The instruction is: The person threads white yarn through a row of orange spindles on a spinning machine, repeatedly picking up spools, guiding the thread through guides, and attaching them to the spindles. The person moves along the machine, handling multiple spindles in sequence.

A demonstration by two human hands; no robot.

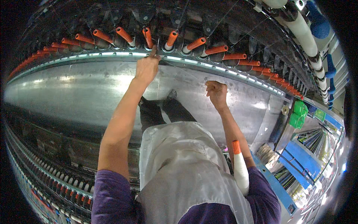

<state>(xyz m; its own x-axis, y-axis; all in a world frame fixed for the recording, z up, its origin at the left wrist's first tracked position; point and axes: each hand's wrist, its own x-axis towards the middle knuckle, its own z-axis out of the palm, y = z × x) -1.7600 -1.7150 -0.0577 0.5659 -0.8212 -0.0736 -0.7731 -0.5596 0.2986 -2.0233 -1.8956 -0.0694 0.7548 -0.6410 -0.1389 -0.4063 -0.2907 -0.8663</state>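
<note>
My left hand [146,69] reaches up to the row of spindles, forefinger stretched toward the foot of an orange tube [148,37] and the other fingers curled in. Whatever those fingers pinch is too small to make out. Lower and to the right, above the metal floor, my right hand [217,93] is closed with its fingers curled; anything inside is hidden. A full bobbin of white yarn [241,173] with an orange top stands against my right upper arm and the pale apron [175,149]. Neighbouring orange tubes [171,40] carry a little white yarn at their bases.
A bright rail [112,54] curves along below the spindles. Behind me runs another row of white bobbins [65,179]. At the right are green bins [298,114], a blue panel [302,164] and large white rollers [304,35]. Shiny metal flooring [74,87] lies between the machines.
</note>
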